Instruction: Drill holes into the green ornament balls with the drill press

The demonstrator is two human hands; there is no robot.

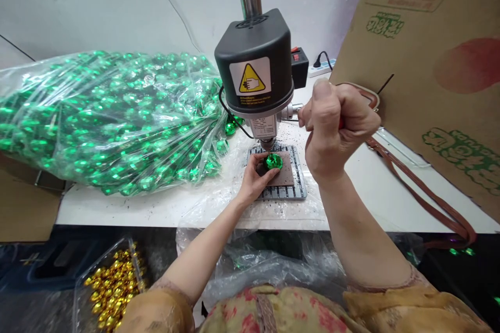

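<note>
One green ball, pinched by the left hand, is seemingly being drilled; the lever, gripped by the right hand, needs steady lowering.

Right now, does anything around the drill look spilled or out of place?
Yes: small dark bits are scattered over the drill's base plate and the white table around it. They look odd because they seem like loose debris, lying around the green ball in the left hand.
</note>
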